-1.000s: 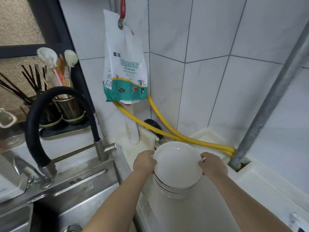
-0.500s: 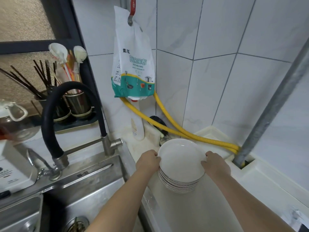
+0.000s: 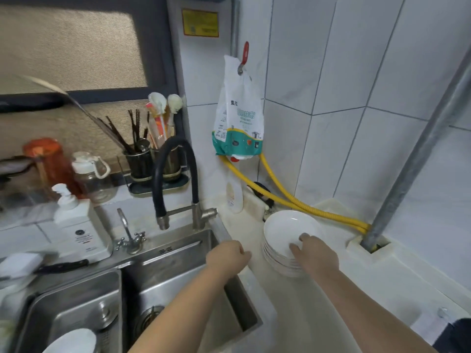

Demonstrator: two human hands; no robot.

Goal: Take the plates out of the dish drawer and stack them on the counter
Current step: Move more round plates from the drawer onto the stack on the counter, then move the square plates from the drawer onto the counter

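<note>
Plates [image 3: 288,240] sit in one stack on the pale counter [image 3: 318,296], just right of the sink [image 3: 178,276]; the rim edges suggest roughly six, though I cannot count them exactly. Nearest, two bare forearms reach in. The left hand [image 3: 226,258] is loosely curled and empty, apart from the stack. The right hand [image 3: 314,256] rests open, fingers on the top plate's near rim. Beyond lie two yellow hoses [image 3: 293,203] and one bottle [image 3: 235,197]. The stack stands near the sink edge: a sideways nudge could probably slide it in.
</note>
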